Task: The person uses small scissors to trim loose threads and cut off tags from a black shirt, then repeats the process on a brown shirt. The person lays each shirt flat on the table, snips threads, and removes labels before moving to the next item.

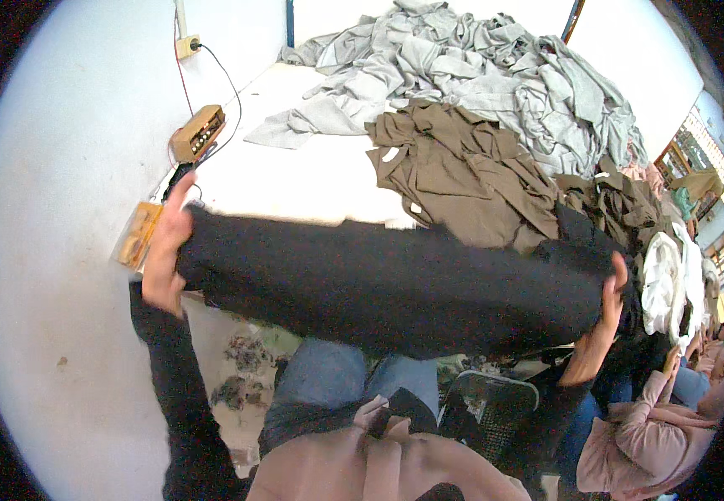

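A long piece of black fabric (387, 282), perhaps a garment, stretches between my two hands above my lap. My left hand (167, 244) grips its left end near the wall, with the thumb or a finger pointing up. At the opposite end my right hand (606, 313) holds the cloth, its fingers partly hidden behind it. Just beyond the fabric lies a heap of brown garments (468, 169) with small white labels. Behind that, grey fabric pieces (462, 69) are piled high on the white table (286, 175).
Left of the table, a wooden box (199, 133) with a cable and a clear-lidded yellow box (139, 235) sit against the wall (61, 250). A plastic basket (487, 407) stands low at my right. Another person (650, 432) sits further right, near white fabric (662, 285).
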The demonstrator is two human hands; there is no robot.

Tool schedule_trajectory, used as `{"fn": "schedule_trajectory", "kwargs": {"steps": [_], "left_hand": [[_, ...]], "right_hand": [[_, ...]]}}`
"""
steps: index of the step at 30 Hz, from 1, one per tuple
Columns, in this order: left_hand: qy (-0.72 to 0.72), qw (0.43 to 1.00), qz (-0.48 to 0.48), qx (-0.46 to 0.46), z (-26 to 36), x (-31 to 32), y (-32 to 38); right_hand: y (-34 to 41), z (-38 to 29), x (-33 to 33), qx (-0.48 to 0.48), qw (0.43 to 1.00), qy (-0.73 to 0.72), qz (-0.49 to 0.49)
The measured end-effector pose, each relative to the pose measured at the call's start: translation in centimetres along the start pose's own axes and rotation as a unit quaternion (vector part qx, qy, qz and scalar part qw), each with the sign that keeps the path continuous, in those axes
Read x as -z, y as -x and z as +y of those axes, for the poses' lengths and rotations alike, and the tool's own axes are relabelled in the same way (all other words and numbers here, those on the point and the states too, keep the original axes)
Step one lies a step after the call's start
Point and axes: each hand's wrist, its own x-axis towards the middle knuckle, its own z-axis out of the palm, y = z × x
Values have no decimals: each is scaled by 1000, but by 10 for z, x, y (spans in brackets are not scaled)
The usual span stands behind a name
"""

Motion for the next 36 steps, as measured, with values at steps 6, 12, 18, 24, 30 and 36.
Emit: {"fn": "schedule_trajectory", "kwargs": {"steps": [6, 12, 18, 24, 30, 36], "left_hand": [[-254, 963, 16, -85, 45, -52, -166], [-209, 941, 35, -266, 100, -70, -187], [-242, 963, -10, -117, 33, -14, -119], [-351, 934, -18, 69, -48, 61, 11], [-588, 793, 150, -60, -37, 86, 58], [-554, 827, 92, -18, -72, 5, 45]], "right_hand": [[-159, -22, -42, 202, 918, 331, -84], [-168, -78, -38, 234, 947, 220, -8], [-71, -28, 5, 122, 924, 353, -89], [48, 32, 69, -135, 872, 430, -190], [61, 32, 84, -11, 912, 401, -91], [24, 70, 28, 63, 895, 422, -133]]}}
